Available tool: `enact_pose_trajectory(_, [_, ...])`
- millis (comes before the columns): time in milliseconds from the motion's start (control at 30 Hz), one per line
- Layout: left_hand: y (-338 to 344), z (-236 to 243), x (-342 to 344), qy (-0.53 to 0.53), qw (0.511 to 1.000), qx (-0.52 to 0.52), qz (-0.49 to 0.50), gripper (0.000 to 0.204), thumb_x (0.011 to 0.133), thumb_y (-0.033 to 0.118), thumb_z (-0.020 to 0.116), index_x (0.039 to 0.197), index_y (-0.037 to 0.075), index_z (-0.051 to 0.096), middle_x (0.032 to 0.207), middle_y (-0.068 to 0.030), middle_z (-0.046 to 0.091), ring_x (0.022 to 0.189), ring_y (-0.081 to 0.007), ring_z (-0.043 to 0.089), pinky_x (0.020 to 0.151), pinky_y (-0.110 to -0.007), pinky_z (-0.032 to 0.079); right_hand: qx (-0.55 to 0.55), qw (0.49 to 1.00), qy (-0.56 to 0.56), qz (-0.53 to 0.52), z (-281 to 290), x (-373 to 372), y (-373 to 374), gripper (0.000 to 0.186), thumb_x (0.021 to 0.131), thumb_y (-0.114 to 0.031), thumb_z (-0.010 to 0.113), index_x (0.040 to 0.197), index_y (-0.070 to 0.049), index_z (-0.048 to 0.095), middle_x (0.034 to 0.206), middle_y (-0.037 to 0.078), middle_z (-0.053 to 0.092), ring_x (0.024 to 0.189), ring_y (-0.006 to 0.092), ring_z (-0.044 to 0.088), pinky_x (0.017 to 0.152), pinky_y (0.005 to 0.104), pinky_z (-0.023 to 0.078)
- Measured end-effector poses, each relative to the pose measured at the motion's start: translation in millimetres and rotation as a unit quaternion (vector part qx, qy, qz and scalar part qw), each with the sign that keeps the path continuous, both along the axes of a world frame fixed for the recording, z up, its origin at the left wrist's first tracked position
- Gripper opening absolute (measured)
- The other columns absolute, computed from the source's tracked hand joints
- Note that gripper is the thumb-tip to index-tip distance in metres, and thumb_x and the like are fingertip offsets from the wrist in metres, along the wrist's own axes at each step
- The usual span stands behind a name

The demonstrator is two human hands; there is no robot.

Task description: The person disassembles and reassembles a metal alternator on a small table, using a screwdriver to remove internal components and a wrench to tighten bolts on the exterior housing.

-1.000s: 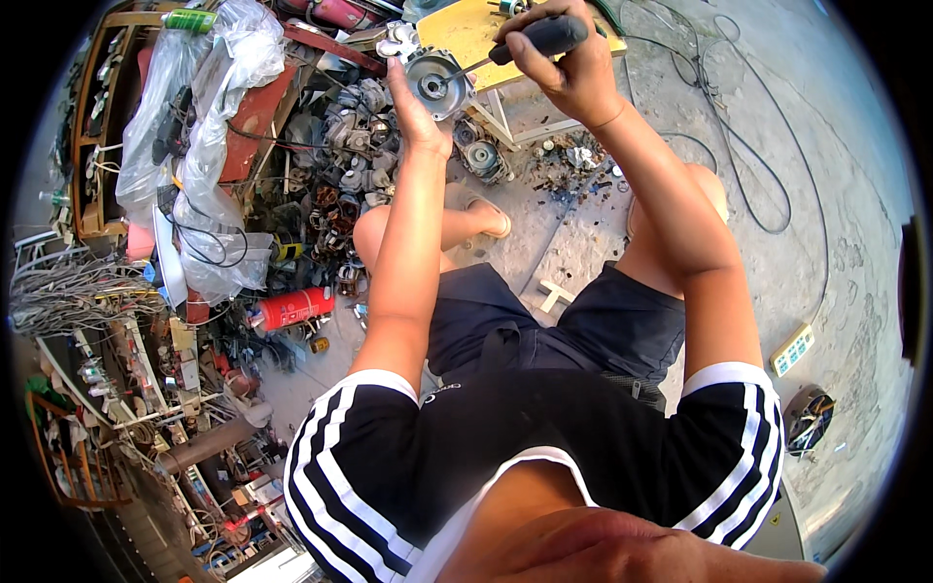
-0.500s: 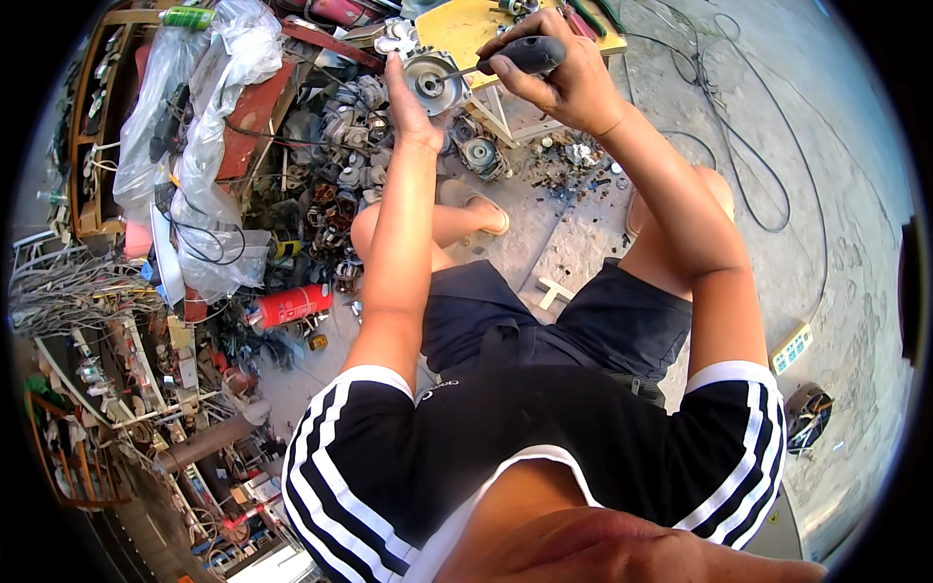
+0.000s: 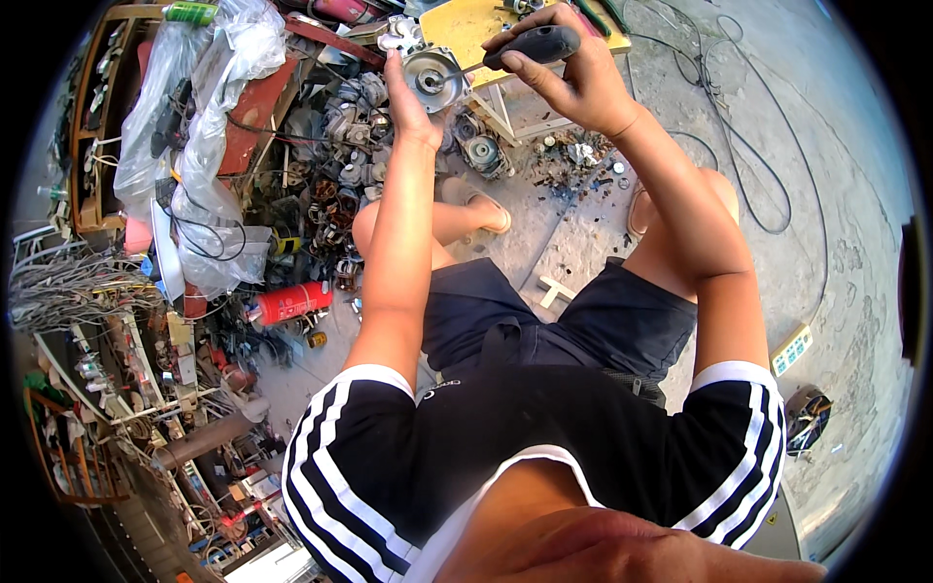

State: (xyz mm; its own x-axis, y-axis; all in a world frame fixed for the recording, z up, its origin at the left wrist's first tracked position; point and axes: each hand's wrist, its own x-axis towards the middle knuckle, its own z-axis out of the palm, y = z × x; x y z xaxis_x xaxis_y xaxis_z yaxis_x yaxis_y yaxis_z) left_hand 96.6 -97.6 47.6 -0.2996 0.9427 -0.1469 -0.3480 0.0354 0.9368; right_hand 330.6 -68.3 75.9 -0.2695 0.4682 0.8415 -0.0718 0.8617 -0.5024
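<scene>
- I see the round metal housing at upper centre, held by the left hand.
- The right hand grips a black-handled tool, its shaft over the housing's middle.
- Since half a second ago, the handle has shifted slightly up and right; I judge work remains centred there.
- Beyond: yellow table.

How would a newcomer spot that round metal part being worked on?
Find the yellow table at the top. Beside its left end, the left hand holds the round metal housing. Unlike the similar metal part below, it has a screwdriver across its face.
</scene>
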Motion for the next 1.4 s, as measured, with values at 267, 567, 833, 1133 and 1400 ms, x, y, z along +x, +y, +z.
enact_pose_trajectory(267, [-3,-9,10,0.085,0.996,-0.002,0.026,0.071,0.090,0.070,0.042,0.121,0.009,0.055,0.108,-0.0089,0.066,0.093,-0.0221,0.067,0.079,-0.039,0.057,-0.114,0.991,0.060,0.035,-2,3,3,0.019,0.086,-0.013,0.070,0.099,-0.002,0.063,0.089,0.009,0.065,0.081,0.0198,0.065,0.072,0.0316,0.049])
enact_pose_trajectory(567, [-39,-74,42,0.793,0.547,0.253,-0.090,0.071,0.066,0.060,0.077,0.124,0.024,0.058,0.114,-0.0018,0.058,0.108,-0.0213,0.057,0.107,-0.053,0.030,-0.178,0.961,0.135,-0.166,-2,46,31,0.018,0.092,-0.016,0.062,0.087,-0.001,0.053,0.062,0.007,0.063,0.055,0.0144,0.063,0.053,0.0275,0.048])
enact_pose_trajectory(833, [-41,-101,39,0.763,0.615,0.122,-0.158,0.080,0.066,0.067,0.072,0.131,0.024,0.054,0.125,-0.0039,0.057,0.117,-0.0239,0.054,0.109,-0.056,0.026,-0.168,0.964,0.086,-0.185,-15,38,32,0.017,0.092,-0.014,0.062,0.085,-0.001,0.053,0.062,0.008,0.063,0.055,0.0142,0.063,0.052,0.0274,0.047])
enact_pose_trajectory(1133, [-76,-199,31,-0.332,0.880,-0.324,-0.100,0.060,0.084,0.055,0.064,0.123,0.010,0.058,0.119,-0.0165,0.062,0.112,-0.0360,0.059,0.103,-0.054,0.042,-0.207,0.962,0.010,-0.175,-25,31,28,0.019,0.090,-0.019,0.067,0.090,-0.002,0.059,0.070,0.008,0.063,0.065,0.0163,0.063,0.057,0.0308,0.047])
enact_pose_trajectory(1400, [-54,-264,-64,-0.172,0.890,-0.373,0.197,0.042,0.088,0.032,0.061,0.121,0.006,0.055,0.120,-0.0148,0.062,0.111,-0.0352,0.058,0.096,-0.060,0.043,-0.146,0.967,-0.031,-0.208,-40,22,40,0.018,0.090,-0.018,0.069,0.091,-0.002,0.061,0.077,0.006,0.070,0.070,0.0086,0.064,0.066,0.0228,0.050])
